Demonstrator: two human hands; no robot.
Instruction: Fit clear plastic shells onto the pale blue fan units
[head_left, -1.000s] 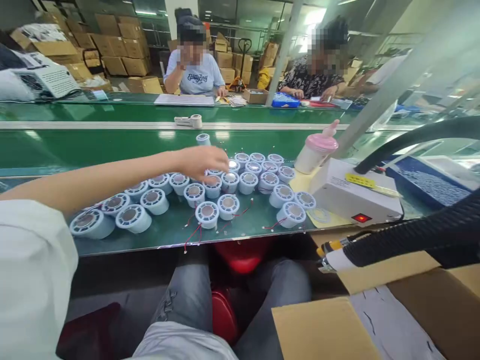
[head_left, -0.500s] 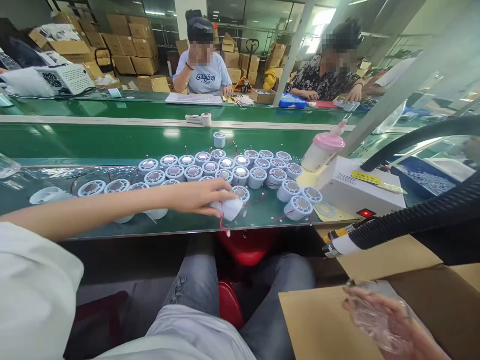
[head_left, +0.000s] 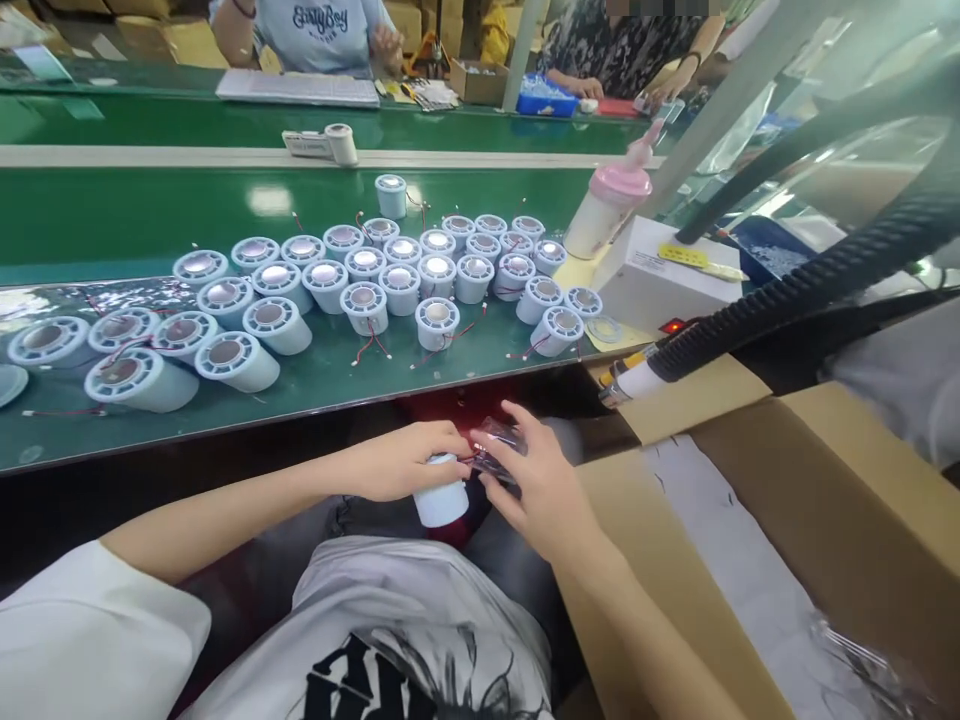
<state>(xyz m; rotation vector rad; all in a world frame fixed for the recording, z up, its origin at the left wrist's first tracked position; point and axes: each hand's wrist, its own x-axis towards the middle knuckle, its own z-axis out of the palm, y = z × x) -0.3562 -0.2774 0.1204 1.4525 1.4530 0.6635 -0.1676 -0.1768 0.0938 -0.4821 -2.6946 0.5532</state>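
Note:
Above my lap, my left hand (head_left: 409, 460) is closed around a white cylindrical housing (head_left: 442, 505), its open end hidden by the fingers. A short red wire shows between that hand and the other. Close beside it, my right hand (head_left: 536, 480) grips a clear plastic piece (head_left: 498, 446) with bent fingers; its exact shape is hard to make out. Several similar white housings (head_left: 437, 320) stand on the green bench (head_left: 360, 365) in front of me, with slotted rings on top and thin red and black wires.
An open cardboard box (head_left: 832, 480) is at my right, with clear plastic inside. Above it reaches a black corrugated hose (head_left: 780, 310) near a white machine (head_left: 667, 275). A pink-topped bottle (head_left: 611, 205) stands behind. Two people (head_left: 322, 35) sit across the bench.
My left hand has brought a housing from the bench to above my lap. My right hand has come from the box toward it with the clear plastic piece. The view has tilted down.

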